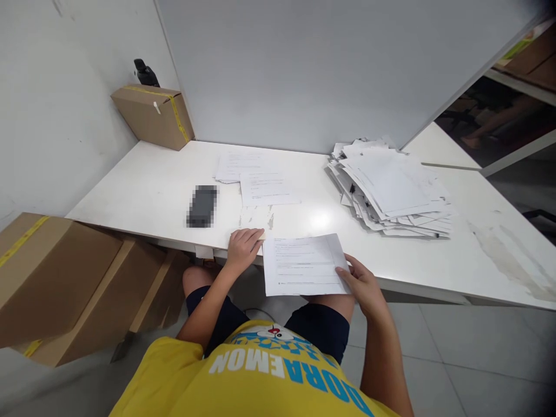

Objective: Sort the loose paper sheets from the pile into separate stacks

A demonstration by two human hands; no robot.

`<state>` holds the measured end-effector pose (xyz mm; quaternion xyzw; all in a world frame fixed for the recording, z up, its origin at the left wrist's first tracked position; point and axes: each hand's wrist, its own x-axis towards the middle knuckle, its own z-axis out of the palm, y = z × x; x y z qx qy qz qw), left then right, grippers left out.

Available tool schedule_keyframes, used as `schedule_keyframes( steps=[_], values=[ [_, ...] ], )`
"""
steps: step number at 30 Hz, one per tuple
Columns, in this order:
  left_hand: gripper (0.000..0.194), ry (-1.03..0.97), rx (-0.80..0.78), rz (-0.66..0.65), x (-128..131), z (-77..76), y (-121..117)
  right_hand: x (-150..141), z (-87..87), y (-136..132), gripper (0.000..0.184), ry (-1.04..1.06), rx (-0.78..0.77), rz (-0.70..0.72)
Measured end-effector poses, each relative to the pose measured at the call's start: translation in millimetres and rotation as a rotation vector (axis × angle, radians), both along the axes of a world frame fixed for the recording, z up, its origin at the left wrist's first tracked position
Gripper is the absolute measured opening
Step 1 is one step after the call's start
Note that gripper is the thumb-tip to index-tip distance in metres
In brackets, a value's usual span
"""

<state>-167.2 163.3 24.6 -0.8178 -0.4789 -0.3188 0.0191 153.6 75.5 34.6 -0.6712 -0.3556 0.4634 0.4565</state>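
I have the right hand (365, 286) at the right edge of a printed sheet (304, 266), thumb on top and fingers beneath, clamped on the paper. The sheet is over the front edge of the white table (143, 185), its lower part hanging above the person's lap. The left hand (244, 249) sits at the table edge, just beside the sheet's left side, its fingers curled in together — a small pale piece (262, 236) shows at the fingertips, though from my distance I cannot tell whether they grip it. Beyond the left hand lie some loose printed pages (269, 188), partly overlapping, and to their left a dark, flat object (202, 206) (pixelated on my feed, so I leave its name open). To the right rises a thick, untidy paper stack (391, 182), its edges jutting every way. A taped cardboard box (152, 116) stands at the far left corner — more cartons (56, 272) sit beside the table on the near left.
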Motion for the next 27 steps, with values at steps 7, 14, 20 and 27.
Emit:
schedule_keyframes(
  steps=[7,14,20,27],
  values=[
    [0.032,0.017,0.02,-0.032,-1,-0.1,0,-7,-0.5,0,0.064,0.02,-0.002,-0.014],
    [0.035,0.029,0.074,-0.076,-2,1.9,-2,-13,0.0,1,0.065,0.074,-0.012,0.012],
    [0.037,0.095,0.08,-0.11,-5,3.0,-3,-15,1.2,0,0.068,0.099,-0.048,0.039],
    [0.038,0.157,0.086,-0.14,-6,3.0,-1,-9,-6.5,3,0.067,0.094,-0.024,0.042]
  ],
)
